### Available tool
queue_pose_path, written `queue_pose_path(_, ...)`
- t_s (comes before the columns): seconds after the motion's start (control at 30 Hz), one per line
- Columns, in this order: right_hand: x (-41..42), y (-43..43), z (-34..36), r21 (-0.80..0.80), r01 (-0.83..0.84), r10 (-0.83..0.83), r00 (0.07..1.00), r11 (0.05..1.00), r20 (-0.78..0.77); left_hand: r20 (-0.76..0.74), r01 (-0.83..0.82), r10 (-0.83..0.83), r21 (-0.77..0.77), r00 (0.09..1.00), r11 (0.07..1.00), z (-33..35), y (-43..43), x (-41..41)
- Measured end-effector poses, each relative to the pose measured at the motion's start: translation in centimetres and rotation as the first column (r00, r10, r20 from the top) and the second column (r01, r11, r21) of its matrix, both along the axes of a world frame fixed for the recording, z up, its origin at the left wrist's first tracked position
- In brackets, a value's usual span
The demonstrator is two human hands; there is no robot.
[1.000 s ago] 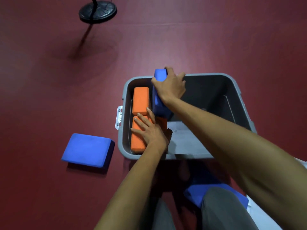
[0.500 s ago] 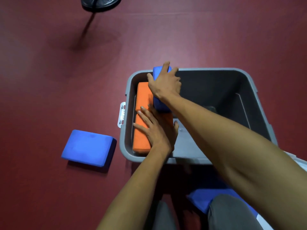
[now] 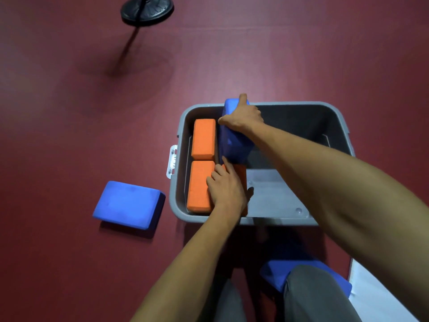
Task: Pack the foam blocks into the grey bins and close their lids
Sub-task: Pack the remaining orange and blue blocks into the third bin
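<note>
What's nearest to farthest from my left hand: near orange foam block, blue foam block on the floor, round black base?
1. Near orange foam block, under the left hand.
2. Blue foam block, on the floor leftward.
3. Round black base, far upper left.

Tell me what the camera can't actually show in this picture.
All in the head view:
- the orange block under the left hand: mostly covered by that hand.
- the upright blue block in the grey bin: partly behind the right hand.
- the blue block by the knees: half hidden by a leg.
- the black round base: cut off by the top edge.
- a bin lid: none in view.
</note>
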State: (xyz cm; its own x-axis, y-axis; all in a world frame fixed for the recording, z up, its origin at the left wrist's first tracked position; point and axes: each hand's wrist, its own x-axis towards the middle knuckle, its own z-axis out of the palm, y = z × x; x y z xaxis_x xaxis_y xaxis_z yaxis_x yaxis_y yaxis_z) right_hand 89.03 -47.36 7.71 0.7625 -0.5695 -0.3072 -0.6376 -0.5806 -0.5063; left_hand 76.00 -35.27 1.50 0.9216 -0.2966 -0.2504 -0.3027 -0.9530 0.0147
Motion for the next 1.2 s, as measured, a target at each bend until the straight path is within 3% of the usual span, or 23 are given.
queue_pose_path(0.17, -0.5, 0.3, -0.3, -0.031, -0.012, 0.013, 0.999, 0.999, 0.046, -0.182, -0.098, 0.089, -0.041, 0.979, 0.994, 0.7, -0.3, -0.6)
queue_pose_path(0.33, -0.5, 0.5, -0.7, -0.100, -0.039, 0.046, 0.996, 0.994, 0.072, -0.178, -0.095, 0.076, -0.103, 0.981, 0.990, 2.3, 0.0, 1.2)
queue_pose_path(0.47, 0.4, 0.6, -2.0, -0.107, -0.039, 0.046, 0.997, 0.993, 0.068, -0.208, -0.094, 0.084, -0.039, 0.975, 0.995, 2.0, -0.3, 1.5)
queue_pose_path(0.63, 0.0, 2.1, -5.5, -0.100, -0.002, 0.007, 0.998, 0.995, 0.056, -0.139, 0.008, 0.006, 0.100, 0.990, 0.995, 1.1, 0.3, 1.3)
queue_pose_path(0.8, 0.8, 3.6, -8.4, -0.150, 0.047, -0.037, 0.997, 0.988, 0.070, -0.068, 0.080, -0.079, 0.019, 0.995, 0.997, 0.4, 0.7, 0.9)
queue_pose_path(0.9, 1.0, 4.6, -10.0, -0.133, 0.093, -0.081, 0.993, 0.987, 0.090, -0.005, 0.156, -0.156, 0.068, 0.988, 0.985, -0.1, 1.0, 1.2)
queue_pose_path(1.07, 0.9, 4.4, -11.5, -0.188, 0.098, -0.076, 0.989, 0.977, 0.124, 0.004, 0.017, -0.017, -0.015, 1.000, 1.000, -3.0, 1.3, 1.8)
queue_pose_path(1.2, 0.6, 4.3, -11.4, -0.191, 0.092, -0.070, 0.991, 0.977, 0.116, 0.026, 0.038, -0.038, -0.006, 0.999, 0.999, -3.9, 1.1, 1.7)
